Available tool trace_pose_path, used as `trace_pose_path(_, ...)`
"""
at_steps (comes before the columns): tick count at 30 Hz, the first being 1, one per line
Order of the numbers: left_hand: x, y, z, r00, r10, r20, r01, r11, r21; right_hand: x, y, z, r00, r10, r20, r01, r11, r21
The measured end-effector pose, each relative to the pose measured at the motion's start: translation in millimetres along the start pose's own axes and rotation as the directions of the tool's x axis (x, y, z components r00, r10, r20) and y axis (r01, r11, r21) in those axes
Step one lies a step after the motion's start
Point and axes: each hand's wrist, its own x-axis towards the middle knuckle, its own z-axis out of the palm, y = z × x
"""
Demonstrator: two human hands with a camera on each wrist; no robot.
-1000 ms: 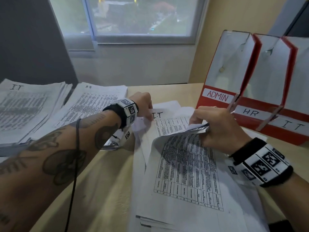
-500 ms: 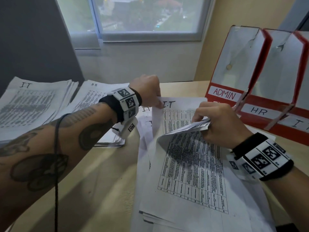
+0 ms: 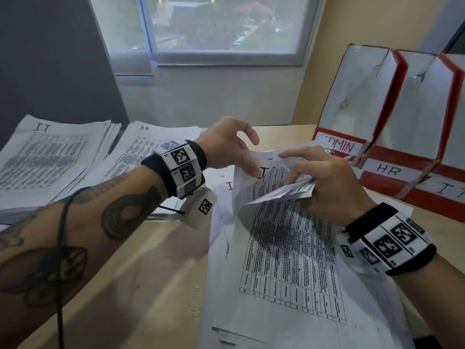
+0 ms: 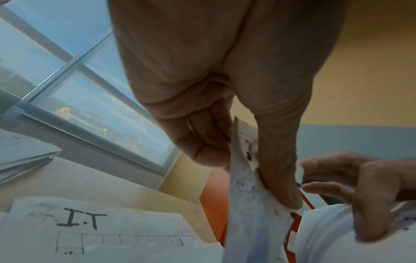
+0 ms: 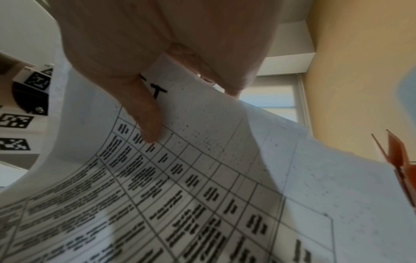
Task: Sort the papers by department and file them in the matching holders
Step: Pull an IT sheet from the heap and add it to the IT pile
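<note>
My left hand (image 3: 251,162) pinches the top left corner of a sheet marked IT (image 3: 266,177) and holds it up off the loose stack of printed papers (image 3: 289,273). The left wrist view shows that sheet's edge (image 4: 245,178) between thumb and fingers (image 4: 209,151). My right hand (image 3: 302,182) grips the curled-back top edges of several sheets (image 3: 284,192), with its thumb (image 5: 148,121) pressed on the printed table of one sheet (image 5: 202,178). Three red and white holders stand at the right: ADMIN (image 3: 352,102), HR (image 3: 415,117), IT (image 3: 450,190).
Two sorted piles lie at the far left of the desk, one marked IT (image 3: 45,157) and one marked HR (image 3: 151,147). Another I.T sheet (image 4: 90,222) lies flat under my left hand. A window (image 3: 221,23) and wall close off the back.
My left hand has risen and moved right, lifting the IT sheet's corner off the stack. My right hand still holds the curled edges, its index finger now stretched out.
</note>
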Motion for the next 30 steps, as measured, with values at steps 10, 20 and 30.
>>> trace_pose_path(10, -2.0, -8.0, -9.5, 0.998, 0.057, 0.003, -0.056, 0.983, -0.174, -2.6, -4.3, -1.1, 1.0, -0.031, 0.003, 0.031, 0.999, -0.013)
trace_pose_path(20, -11.5, 14.6, 0.0, 0.959, 0.186, 0.213, -0.15, 0.974, -0.172, 4.0, -16.1, -4.3, 0.995, 0.098, -0.035, -0.099, 0.994, -0.04)
trace_pose_path(30, 14.7, -11.5, -24.4, 0.987, -0.043, 0.156, 0.003, 0.97, 0.245, -28.6, 9.7, -9.5, 0.985, -0.023, -0.171, 0.008, 0.996, -0.087)
